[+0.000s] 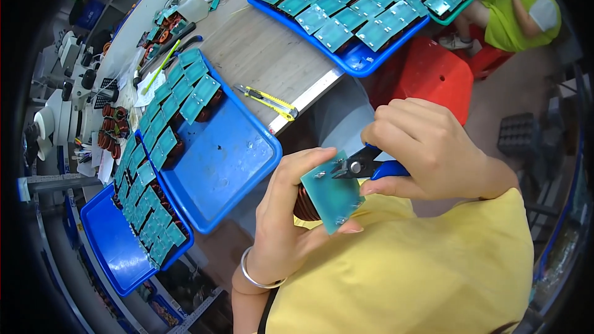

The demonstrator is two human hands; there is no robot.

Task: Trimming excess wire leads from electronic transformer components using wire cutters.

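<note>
My left hand grips a small green circuit board by its edges, with a copper-wound coil on its underside. Closed around blue-handled side cutters, my right hand brings their dark jaws to the board's upper part, by a shiny solder joint. More solder joints show along the board's lower edge. Whether the jaws are closed on a wire lead is too small to tell. Both hands are in front of my yellow top, off the table's edge.
A blue tray beside my left hand carries rows of similar boards; another blue tray overlaps it at lower left. A yellow utility knife lies near the table edge. Farther off are a loaded blue tray, a red stool and a seated person.
</note>
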